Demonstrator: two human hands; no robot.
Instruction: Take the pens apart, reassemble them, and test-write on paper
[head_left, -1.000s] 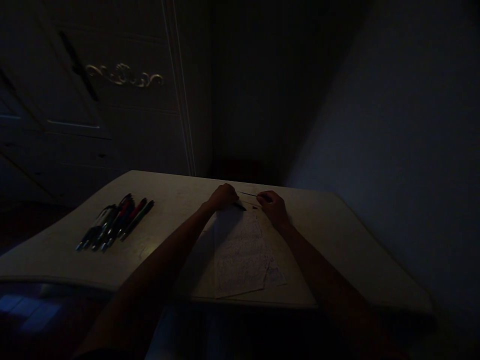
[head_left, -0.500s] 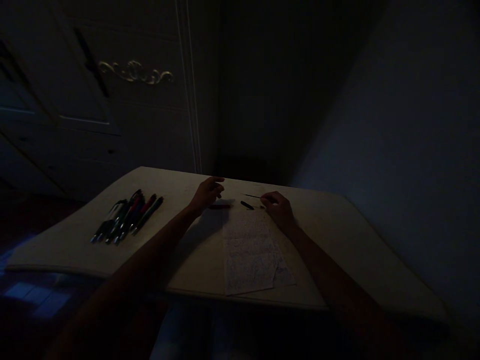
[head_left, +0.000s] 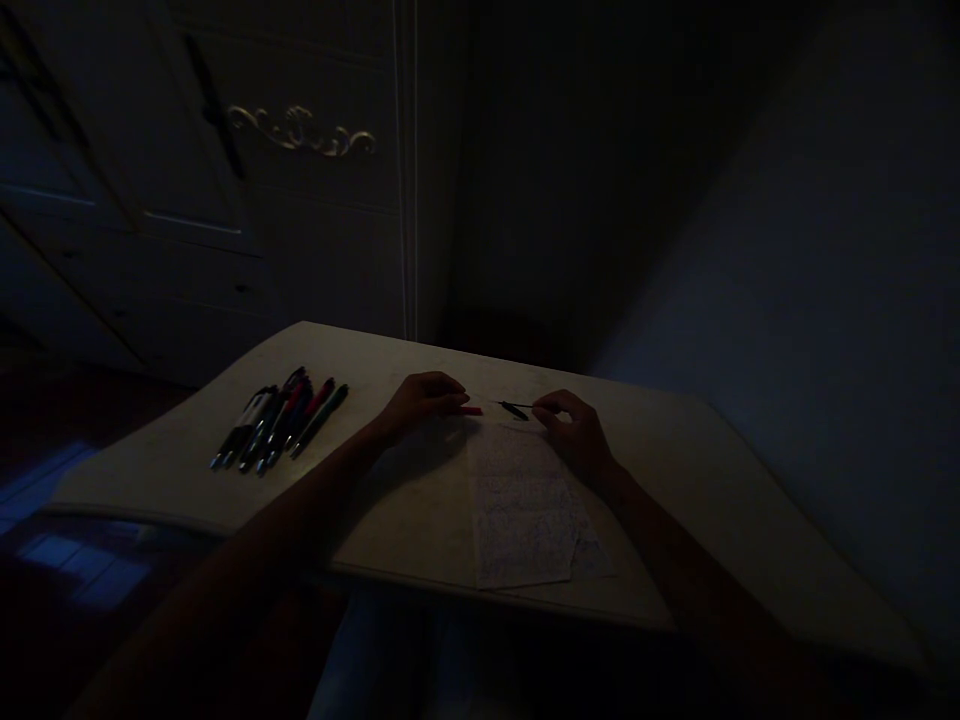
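My right hand [head_left: 571, 425] pinches a thin dark pen refill [head_left: 519, 404] between thumb and fingers. Its finer tip points left, toward my other hand. With fingertips drawn together, my left hand [head_left: 424, 402] is just above or at a red pen barrel [head_left: 471, 411] on the table; whether it grips the barrel or something smaller I cannot tell. Just beneath the refill lies a short dark pen piece [head_left: 515, 412]. Creased printed paper sheets [head_left: 521, 510] lie between my forearms, the small parts near their far edge.
Several pens [head_left: 279, 420] lie in a loose pile at the left of the pale table [head_left: 405, 520]. A cabinet with a scrolled ornament [head_left: 300, 132] stands beyond on the left, and a wall [head_left: 825, 250] rises at the right. The room is very dim.
My left hand has come down and its fingers have closed together beside the red barrel. My right hand still holds the refill, now nearer the dark piece. The view has shifted slightly.
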